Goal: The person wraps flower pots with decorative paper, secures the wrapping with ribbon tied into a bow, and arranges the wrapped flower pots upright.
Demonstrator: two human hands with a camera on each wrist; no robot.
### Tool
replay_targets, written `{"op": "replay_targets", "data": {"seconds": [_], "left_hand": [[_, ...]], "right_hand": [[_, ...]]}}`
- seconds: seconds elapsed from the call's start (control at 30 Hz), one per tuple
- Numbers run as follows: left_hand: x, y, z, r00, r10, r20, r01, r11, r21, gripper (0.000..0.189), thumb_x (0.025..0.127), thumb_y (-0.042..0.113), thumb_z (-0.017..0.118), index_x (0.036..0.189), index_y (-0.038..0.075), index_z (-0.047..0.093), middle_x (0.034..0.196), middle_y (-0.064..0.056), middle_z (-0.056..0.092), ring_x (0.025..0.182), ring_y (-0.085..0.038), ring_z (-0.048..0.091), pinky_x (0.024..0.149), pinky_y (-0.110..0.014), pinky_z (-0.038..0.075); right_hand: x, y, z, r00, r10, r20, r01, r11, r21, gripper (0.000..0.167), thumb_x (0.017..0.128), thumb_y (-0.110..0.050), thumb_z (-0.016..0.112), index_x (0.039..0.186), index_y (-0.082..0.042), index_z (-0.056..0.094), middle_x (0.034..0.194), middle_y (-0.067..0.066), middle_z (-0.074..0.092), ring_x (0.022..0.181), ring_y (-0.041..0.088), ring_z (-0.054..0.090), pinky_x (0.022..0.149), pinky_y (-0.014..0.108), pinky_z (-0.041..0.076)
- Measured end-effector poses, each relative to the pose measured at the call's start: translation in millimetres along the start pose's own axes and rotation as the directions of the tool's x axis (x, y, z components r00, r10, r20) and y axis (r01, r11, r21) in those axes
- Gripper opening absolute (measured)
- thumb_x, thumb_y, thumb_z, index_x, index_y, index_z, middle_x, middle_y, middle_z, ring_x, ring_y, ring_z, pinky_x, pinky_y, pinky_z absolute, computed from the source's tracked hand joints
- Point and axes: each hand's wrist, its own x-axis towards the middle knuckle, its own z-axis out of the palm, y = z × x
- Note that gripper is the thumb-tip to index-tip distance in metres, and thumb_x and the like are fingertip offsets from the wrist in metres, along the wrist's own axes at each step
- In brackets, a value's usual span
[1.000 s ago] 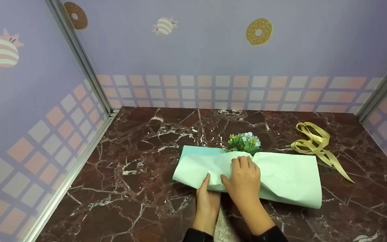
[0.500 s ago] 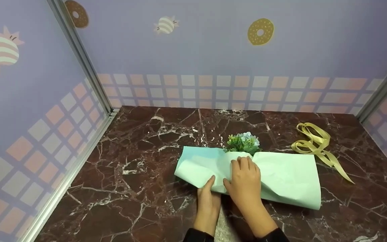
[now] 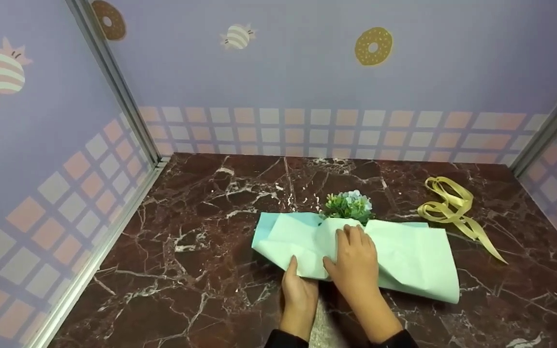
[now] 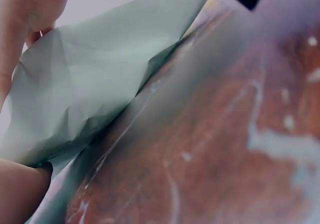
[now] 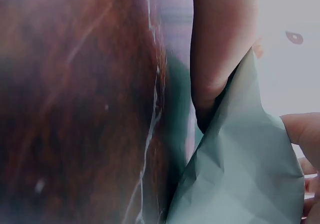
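Observation:
A sheet of wrapping paper (image 3: 416,256), pale mint on one face and teal on the other, lies folded around a small bunch of flowers (image 3: 349,205). Pale blue blossoms and green leaves show above the paper's top edge; the stems are hidden. At the near edge of the paper's left part, my left hand (image 3: 300,295) pinches it, thumb on top and fingers underneath. My right hand (image 3: 356,263) grips the gathered middle just below the flowers, fingers bent over the paper. Creased paper (image 4: 85,79) fills the upper left of the left wrist view.
A loose yellow ribbon (image 3: 455,205) lies looped on the dark red marbled table (image 3: 196,270), to the right behind the paper. Patterned wall panels (image 3: 278,77) close off the back and both sides.
The left flap of paper is folded further inward toward the right hand, and its crease has shifted. A teal strip now shows at the top right edge. Both hands keep nearly the same places.

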Motion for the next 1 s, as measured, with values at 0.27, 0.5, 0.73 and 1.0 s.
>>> {"op": "replay_targets", "data": {"seconds": [0.27,0.5,0.73,1.0], "left_hand": [[-0.8,4.5,0.9,0.996,0.039,0.078,-0.045,0.996,0.073,0.051,0.108,0.023,0.02,0.15,-0.007,0.016,0.151,-0.024,0.026,0.138,-0.034,0.03,0.108,-0.037,0.034],[-3.8,4.8,4.1,0.989,0.01,0.146,-0.024,0.995,0.092,0.052,0.107,0.019,0.017,0.151,-0.008,0.012,0.154,-0.025,0.02,0.14,-0.033,0.027,0.108,-0.034,0.034],[-9.0,8.1,6.8,0.983,-0.003,0.182,-0.041,0.971,0.236,0.053,0.106,0.021,0.021,0.147,-0.012,0.023,0.148,-0.023,0.034,0.132,-0.026,0.04,0.106,-0.032,0.037],[-11.0,10.8,11.7,0.986,-0.028,0.167,-0.032,0.939,0.342,0.05,0.105,0.021,0.028,0.139,-0.015,0.035,0.138,-0.021,0.046,0.127,-0.028,0.045,0.104,-0.032,0.039]], "right_hand": [[-4.4,1.7,-1.0,1.0,-0.003,0.011,0.002,0.998,0.065,0.063,0.068,-0.025,0.088,0.115,0.008,0.063,0.121,0.029,0.053,0.109,0.048,0.053,0.095,0.055,0.044],[-7.0,3.6,-1.9,0.999,-0.03,0.033,0.028,0.998,0.062,0.061,0.071,-0.024,0.086,0.118,0.008,0.062,0.124,0.03,0.055,0.117,0.049,0.05,0.101,0.058,0.039],[-8.1,4.2,-6.4,0.998,-0.029,0.063,0.019,0.988,0.155,0.056,0.076,-0.021,0.082,0.12,0.007,0.063,0.129,0.028,0.055,0.122,0.048,0.048,0.102,0.061,0.037],[-7.0,-0.6,-10.9,0.992,-0.058,0.109,0.026,0.963,0.27,0.041,0.088,-0.014,0.069,0.122,0.008,0.062,0.133,0.023,0.055,0.125,0.042,0.048,0.104,0.057,0.037]]}}
